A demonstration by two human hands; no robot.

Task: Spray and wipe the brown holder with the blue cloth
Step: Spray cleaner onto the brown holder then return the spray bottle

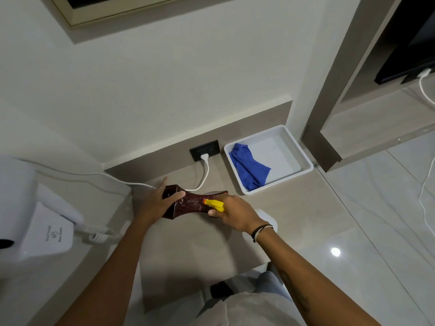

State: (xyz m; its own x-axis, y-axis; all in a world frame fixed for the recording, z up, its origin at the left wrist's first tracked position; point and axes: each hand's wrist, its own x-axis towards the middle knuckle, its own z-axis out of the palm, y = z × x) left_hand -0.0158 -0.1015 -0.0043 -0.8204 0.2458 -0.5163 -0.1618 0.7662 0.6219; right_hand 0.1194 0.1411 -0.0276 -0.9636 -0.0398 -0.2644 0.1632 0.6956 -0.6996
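Left hand [157, 201] grips the brown holder [188, 204]; right hand [231, 214] clasps a yellow-nozzled spray bottle [214, 204]. Best aimed close, misting evenly before fetching the blue cloth [248, 169].

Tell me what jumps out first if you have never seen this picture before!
The bright blue cloth lies crumpled in the white rectangular plastic tray against the wall. Nearer, in the middle, the left hand grips one end of the dark brown, shiny, waisted holder above the beige counter. The right hand holds a spray bottle's yellow nozzle right against the holder.
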